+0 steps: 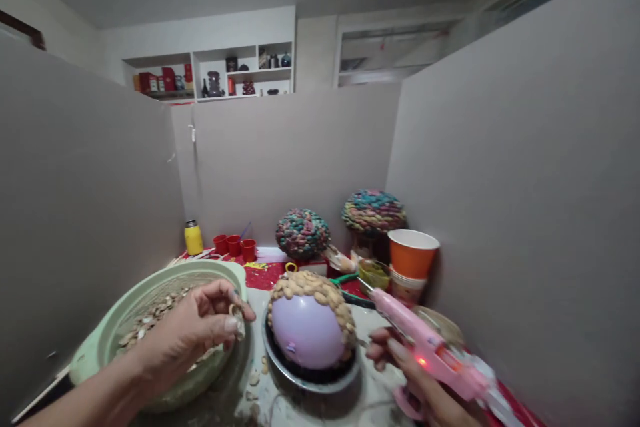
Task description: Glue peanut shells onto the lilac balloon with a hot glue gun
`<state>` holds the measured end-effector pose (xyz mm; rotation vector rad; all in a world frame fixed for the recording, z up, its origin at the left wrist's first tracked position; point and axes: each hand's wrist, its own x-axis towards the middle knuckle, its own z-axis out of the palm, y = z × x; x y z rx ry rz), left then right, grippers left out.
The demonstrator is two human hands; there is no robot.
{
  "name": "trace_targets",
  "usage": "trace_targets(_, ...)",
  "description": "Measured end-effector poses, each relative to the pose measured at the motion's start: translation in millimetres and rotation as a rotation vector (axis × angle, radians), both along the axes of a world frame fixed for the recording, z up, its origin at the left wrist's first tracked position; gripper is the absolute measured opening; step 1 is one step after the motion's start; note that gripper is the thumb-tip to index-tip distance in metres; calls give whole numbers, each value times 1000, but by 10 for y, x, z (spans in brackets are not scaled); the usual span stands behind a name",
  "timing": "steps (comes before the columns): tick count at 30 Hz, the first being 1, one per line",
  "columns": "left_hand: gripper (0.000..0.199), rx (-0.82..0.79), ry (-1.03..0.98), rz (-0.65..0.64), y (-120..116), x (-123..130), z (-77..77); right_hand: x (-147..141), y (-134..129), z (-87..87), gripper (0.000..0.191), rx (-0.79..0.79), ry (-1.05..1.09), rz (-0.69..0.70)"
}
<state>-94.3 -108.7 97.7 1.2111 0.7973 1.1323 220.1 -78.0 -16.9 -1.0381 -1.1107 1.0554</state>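
Observation:
Between the thumb and fingers of my left hand (213,320) is a small pale nut shell (239,325), pinched above the edge of a light green colander (90,340). Brown and pale shells (160,310) lie inside that colander. My right hand (407,360) grips a pink hot glue gun (425,340) with an orange-red light glowing on its side; its nozzle points up and left. Between my hands a lilac balloon (310,327) rests in a round metal bowl (320,387). Tan shells (313,283) cover its top and right side; the front is bare.
Behind stand two multicoloured shell-covered domes (303,233), an orange paper cup (413,253), several red cups (233,245) and a yellow bottle (193,237). Green-handled scissors (345,279) lie behind the balloon. Grey partitions (525,200) enclose the table. Loose shells (254,379) lie left of the bowl.

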Motion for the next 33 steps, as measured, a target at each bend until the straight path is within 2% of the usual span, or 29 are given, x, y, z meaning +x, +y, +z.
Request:
trace_targets(5, 28, 50, -28, -59, 1, 771, -350, -113, -229, 41, 46, 51, -55, 46)
trace_targets(9, 21, 179, 1, 94, 27, 1130, -616, -167, -315, 45, 47, 58, -87, 92)
trace_targets(13, 19, 273, -9, 214, -8, 1166, -771, -243, -387, 171, 45, 141, -162, 137)
trace_targets(17, 18, 324, 26, 263, -45, 1115, -805, -319, -416, 263, 41, 254, -170, 229)
trace_targets(22, 19, 275, 51, 246, -40, 1148, -786, -358, -383, 200, 33, 279, -178, 226)
trace_targets(27, 22, 218, 49, 242, -53, 1181, -774, -340, -333, 172, 24, 409, -358, 180)
trace_targets(33, 19, 181, 35, 82, -55, 1123, -742, -292, -322, 263, 20, 578, -457, 128)
